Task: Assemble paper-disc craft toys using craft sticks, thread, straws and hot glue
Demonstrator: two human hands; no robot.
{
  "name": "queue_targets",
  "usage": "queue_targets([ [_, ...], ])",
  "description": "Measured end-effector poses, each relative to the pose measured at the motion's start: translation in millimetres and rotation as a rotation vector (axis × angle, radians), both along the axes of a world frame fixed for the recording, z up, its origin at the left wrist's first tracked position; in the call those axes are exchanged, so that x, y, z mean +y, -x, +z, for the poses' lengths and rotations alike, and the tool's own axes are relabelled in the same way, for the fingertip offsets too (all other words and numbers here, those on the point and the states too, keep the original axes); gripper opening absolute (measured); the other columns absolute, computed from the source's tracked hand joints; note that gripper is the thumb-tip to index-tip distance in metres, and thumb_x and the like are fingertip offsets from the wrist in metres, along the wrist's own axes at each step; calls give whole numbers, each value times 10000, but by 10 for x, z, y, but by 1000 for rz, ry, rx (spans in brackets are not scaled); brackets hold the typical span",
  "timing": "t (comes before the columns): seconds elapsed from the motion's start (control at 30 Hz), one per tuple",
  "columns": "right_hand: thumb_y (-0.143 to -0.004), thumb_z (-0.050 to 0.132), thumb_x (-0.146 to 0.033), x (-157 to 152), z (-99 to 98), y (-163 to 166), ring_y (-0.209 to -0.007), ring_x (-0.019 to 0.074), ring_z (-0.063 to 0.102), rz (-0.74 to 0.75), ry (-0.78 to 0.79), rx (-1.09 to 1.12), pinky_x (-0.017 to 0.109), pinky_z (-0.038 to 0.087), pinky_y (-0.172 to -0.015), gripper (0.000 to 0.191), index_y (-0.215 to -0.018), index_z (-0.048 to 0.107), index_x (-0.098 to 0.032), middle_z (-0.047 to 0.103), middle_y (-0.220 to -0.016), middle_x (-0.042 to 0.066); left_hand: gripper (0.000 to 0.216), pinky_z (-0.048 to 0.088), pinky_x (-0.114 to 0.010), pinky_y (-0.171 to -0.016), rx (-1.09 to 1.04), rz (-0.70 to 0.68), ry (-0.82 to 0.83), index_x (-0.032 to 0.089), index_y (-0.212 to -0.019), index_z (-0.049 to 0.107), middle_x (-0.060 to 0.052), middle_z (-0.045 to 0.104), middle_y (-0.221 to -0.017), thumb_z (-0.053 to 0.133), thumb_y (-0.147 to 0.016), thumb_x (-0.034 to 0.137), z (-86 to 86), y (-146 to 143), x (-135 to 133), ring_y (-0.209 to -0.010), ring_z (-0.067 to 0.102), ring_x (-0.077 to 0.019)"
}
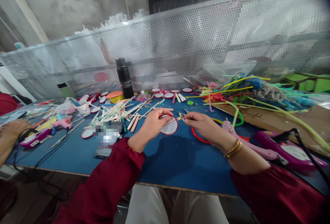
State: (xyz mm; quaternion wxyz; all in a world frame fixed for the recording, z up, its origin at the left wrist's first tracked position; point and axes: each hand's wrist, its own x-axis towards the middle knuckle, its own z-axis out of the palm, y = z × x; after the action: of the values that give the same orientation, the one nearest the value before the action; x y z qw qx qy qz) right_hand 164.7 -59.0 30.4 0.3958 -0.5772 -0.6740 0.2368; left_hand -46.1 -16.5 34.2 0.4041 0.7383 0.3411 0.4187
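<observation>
Over the middle of the blue table [175, 169], my left hand [152, 124] is closed at the edge of a round white disc with a red rim [170, 127]. Its fingers cover the upper left of the disc. Just to the right, my right hand [203, 124] is pinched closed, with a small pointed piece showing past its fingertips, too small to name. A short pale strip [179, 118] lies between the disc and these fingertips. Under my right hand is a red ring [197, 137], partly hidden. Beside my right forearm rests a pink glue gun [257, 148].
Thin sticks [116, 112] are heaped to the left, near a black bottle [125, 78]. Colourful pipe cleaners [257, 91] pile up on cardboard [260, 115] at right. A purple device [288, 152] has a black cable. Another person's hand [14, 133] is at far left.
</observation>
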Motion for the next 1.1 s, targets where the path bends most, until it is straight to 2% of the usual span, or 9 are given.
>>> queue_targets([
  [0.43, -778, 573, -414, -1, -6, -9, -714, 185, 555, 5, -9, -2, 319, 413, -670, 226, -704, 657, -217, 670, -740, 30, 79, 519, -304, -893, -33, -13, 14, 166, -898, 707, -92, 745, -1116, 684, -828, 134, -13, -14, 0, -962, 680, -169],
  [0.7, -784, 597, -421, -54, 42, 25, -708, 183, 550, -45, -7, 75, 313, 419, -670, 216, -734, 656, -219, 657, -730, 23, 86, 526, -311, -895, -35, 42, 34, 172, -885, 716, -82, 755, -1058, 677, -834, 115, 63, -24, -55, -947, 686, -175],
  [1.1, -800, 596, -453, -62, 56, 31, -703, 190, 550, -65, -32, 49, 325, 421, -676, 247, -726, 640, -222, 647, -725, 30, 112, 536, -305, -876, -64, 58, 97, 165, -869, 703, -82, 757, -1052, 667, -831, 66, 126, -39, -103, -919, 689, -164],
])
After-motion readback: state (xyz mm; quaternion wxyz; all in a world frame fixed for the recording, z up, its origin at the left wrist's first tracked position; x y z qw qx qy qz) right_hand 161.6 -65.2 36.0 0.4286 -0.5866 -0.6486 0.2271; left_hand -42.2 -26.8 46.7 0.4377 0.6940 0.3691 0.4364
